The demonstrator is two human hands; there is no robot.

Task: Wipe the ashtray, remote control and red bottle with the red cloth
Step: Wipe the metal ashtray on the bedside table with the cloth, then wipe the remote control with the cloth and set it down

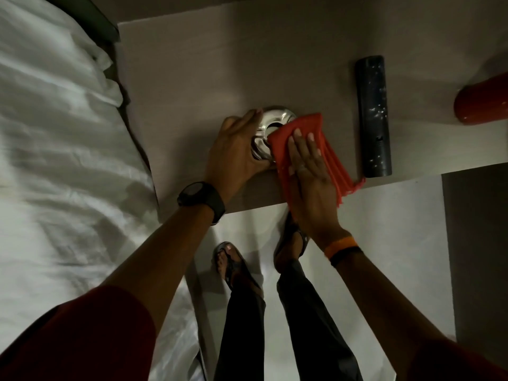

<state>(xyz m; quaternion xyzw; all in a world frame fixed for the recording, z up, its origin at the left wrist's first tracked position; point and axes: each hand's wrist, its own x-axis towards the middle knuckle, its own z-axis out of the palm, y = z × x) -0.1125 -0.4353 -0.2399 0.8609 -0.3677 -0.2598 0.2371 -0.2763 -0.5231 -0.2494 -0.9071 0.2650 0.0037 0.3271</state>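
A shiny metal ashtray (275, 119) sits on the grey-brown bedside table (220, 64), near its front edge. My left hand (236, 149) wraps around the ashtray's left side. My right hand (310, 177) lies flat on the folded red cloth (327, 158), pressing it over the ashtray's right part; the cloth's lower end hangs past the table's edge. A black remote control (372, 114) lies lengthwise to the right of the cloth, apart from it. The red bottle (483, 101) stands at the far right, cut off by the frame.
A bed with rumpled white sheets (55, 147) runs along the table's left side. My feet in sandals (233, 262) stand on the pale floor below the table's front edge. A dark panel (478, 243) rises at the right.
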